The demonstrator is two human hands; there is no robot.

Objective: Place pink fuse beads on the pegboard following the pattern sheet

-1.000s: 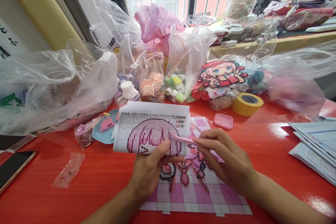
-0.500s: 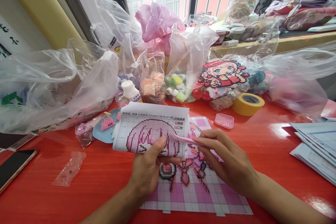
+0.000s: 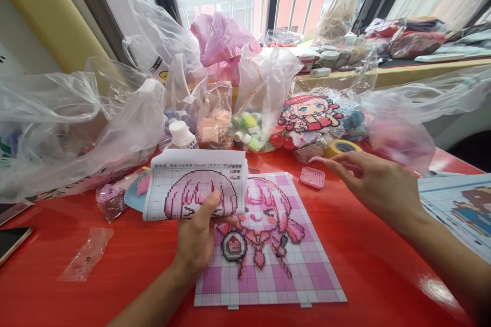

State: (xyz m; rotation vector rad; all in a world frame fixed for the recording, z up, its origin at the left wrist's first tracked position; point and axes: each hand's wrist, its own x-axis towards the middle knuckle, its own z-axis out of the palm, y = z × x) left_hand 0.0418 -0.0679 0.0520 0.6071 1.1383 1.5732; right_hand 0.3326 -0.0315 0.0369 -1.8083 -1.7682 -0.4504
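My left hand (image 3: pixel 199 237) is closed on a folded paper pattern sheet (image 3: pixel 201 184) printed with a pink-haired cartoon head on a grid, thumb on top. In my right hand (image 3: pixel 378 186) are pink tweezers (image 3: pixel 326 161), their tip above and beside a small pink bead tray (image 3: pixel 312 177). A pegboard (image 3: pixel 303 276) with pink and white squares lies flat on the red table. Beads on it form a cartoon figure (image 3: pixel 264 214) with a round cake emblem. The held sheet hides the pegboard's upper left part.
Plastic bags (image 3: pixel 130 117) of beads line the back of the table (image 3: pixel 146 265). A white bottle (image 3: pixel 182 135), a blue dish (image 3: pixel 135 194) and yellow tape (image 3: pixel 339 147) stand nearer. An empty small bag (image 3: pixel 87 255) and a phone (image 3: pixel 13 245) lie left; printed sheets (image 3: pixel 460 204) lie right.
My right hand with the tweezers has moved right, from over the pattern sheet to the bead tray. More of the beaded figure shows. The view has shifted slightly right.
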